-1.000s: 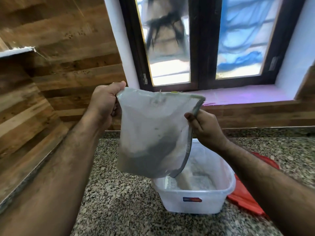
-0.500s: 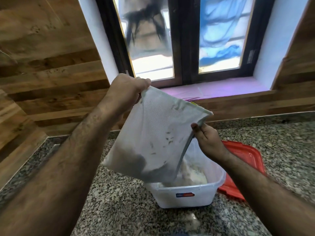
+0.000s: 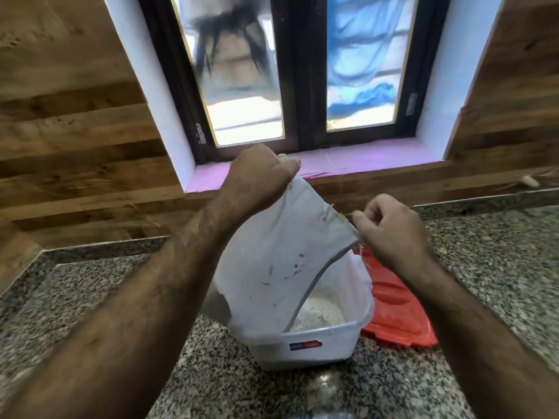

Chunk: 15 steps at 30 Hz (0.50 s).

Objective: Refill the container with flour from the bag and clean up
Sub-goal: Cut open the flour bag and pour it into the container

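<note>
Flour bag [image 3: 281,261] hangs tilted over the container [image 3: 305,347], left hand [image 3: 257,179] and right hand [image 3: 390,231] pinching its upper corners.

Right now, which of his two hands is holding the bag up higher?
The left hand, gripping the flour bag by its top corner near the window sill. The right hand pinches the lower corner, closer to the red lid.

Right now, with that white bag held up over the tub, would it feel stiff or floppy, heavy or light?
Probably floppy: the bag hangs in soft curves between the left hand and right hand, which pinch its top corners. Likely light too, since it looks nearly flat and flour already lies in the tub. A loose grip might let it sag or slip.
</note>
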{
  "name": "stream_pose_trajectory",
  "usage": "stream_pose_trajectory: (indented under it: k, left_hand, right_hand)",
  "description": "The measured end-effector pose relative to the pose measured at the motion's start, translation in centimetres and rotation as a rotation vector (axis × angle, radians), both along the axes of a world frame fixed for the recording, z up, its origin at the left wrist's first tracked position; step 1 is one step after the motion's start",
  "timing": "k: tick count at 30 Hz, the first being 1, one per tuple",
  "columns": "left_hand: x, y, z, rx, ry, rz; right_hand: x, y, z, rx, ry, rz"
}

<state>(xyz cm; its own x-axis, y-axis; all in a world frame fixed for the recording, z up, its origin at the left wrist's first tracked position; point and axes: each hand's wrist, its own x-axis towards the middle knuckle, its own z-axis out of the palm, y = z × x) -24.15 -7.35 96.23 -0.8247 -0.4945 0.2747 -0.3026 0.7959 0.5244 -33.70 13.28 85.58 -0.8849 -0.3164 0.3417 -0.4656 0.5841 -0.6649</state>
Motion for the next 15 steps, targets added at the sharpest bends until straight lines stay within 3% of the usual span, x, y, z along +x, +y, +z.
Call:
stream_pose_trajectory:
  k: [4, 6, 12, 15]
  left_hand:
    - [-1.1, 0.9, -1.0, 0.014, 0.008, 0.016]
    - [-1.4, 1.0, -1.3, 0.029, 0.012, 0.017]
    - [-1.7, 0.8, -2.1, 0.059, 0.035, 0.022]
    - [-1.0, 0.9, -2.3, 0.039, 0.045, -0.013]
  right_hand:
    - [1.2, -2.2, 1.5, -0.183, -0.040, 0.369]
    - [1.4, -3.4, 1.5, -0.237, -0.087, 0.442]
    - [1.8, -5.9, 0.8, -0.392, -0.163, 0.433]
    - [2.2, -6.4, 0.2, -0.524, -0.296, 0.408]
